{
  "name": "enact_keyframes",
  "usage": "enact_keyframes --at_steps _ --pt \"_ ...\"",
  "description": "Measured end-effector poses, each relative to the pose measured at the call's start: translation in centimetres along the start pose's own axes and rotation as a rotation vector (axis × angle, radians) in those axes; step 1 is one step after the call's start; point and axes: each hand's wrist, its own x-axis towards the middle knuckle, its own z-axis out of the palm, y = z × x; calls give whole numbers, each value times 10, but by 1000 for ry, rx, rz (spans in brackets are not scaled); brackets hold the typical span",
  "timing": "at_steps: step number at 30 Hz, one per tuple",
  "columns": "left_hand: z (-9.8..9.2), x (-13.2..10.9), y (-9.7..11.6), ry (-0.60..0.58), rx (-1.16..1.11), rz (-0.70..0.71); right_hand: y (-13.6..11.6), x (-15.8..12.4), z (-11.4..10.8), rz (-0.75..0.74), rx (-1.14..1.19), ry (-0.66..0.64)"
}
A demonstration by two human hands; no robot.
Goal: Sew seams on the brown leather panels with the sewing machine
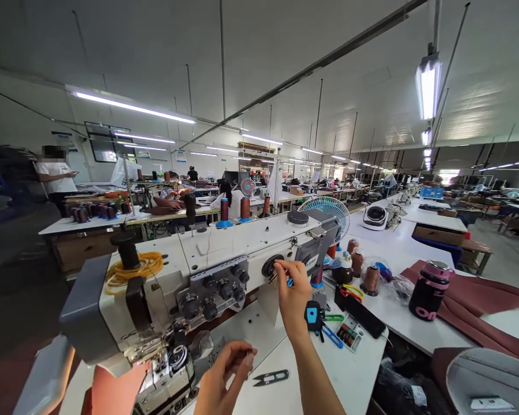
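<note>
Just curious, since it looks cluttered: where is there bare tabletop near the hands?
Bare white tabletop lies beside the right forearm, below the bobbin tray; another patch borders the black snips. Around the tray it's crowded: blue snips, phone, thread spools.

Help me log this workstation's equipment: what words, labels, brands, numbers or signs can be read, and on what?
"LEA", on the sewing machine: part of a word; its other letters are unclear.
"on", in pink on the dark bottle; it may continue around the side.
Too small or blurred to read: the wall sign and the white label on the plastic bag.
</note>
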Motion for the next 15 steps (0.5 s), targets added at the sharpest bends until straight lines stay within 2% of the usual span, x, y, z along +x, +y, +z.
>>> enact_keyframes --at_steps 2,4,7,9,12,15 --pt "1 8 -10 6 -2 -6 2 7 -3 -70 -57 -64" --pt "4 14 -24 9 22 -11 6 7 -8 -45 -54 -99" --pt "10 22 -43 -35 100 1 19 -8 -16 174 9 -145" --pt "14 25 -47 -67 148 23 25 -20 -18 330 136 -321" --pt "13 18 -37 -101 151 40 17 -23 -18 501 522 -626" --pt "1 -1 -13 -193 42 -9 3 -11 -18 602 762 -727"
